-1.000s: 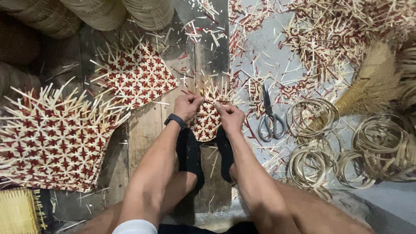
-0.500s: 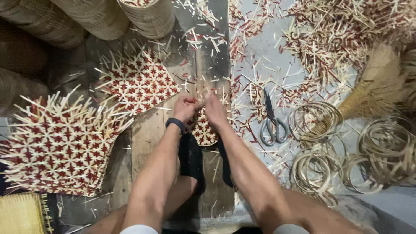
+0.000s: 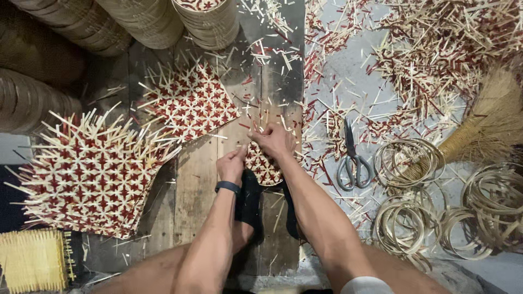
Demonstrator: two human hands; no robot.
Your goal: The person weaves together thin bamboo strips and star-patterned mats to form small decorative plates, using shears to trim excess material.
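Both hands gripping small woven piece, left hand [image 3: 231, 166] beside, right hand [image 3: 275, 141] above woven piece [image 3: 263, 167]

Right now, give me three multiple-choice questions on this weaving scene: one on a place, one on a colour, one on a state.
1. Where do the grey-handled metal scissors lie?
A) right of the hands
B) on the woven mats
C) in a basket

2. The small round woven piece is which colours?
A) blue and white
B) red and pale straw
C) green and black

3. The scissors' blades are:
A) wide open
B) closed
C) hidden

A: they lie beyond the right hand.
B: red stars on pale strips.
B: blades meet at one point.
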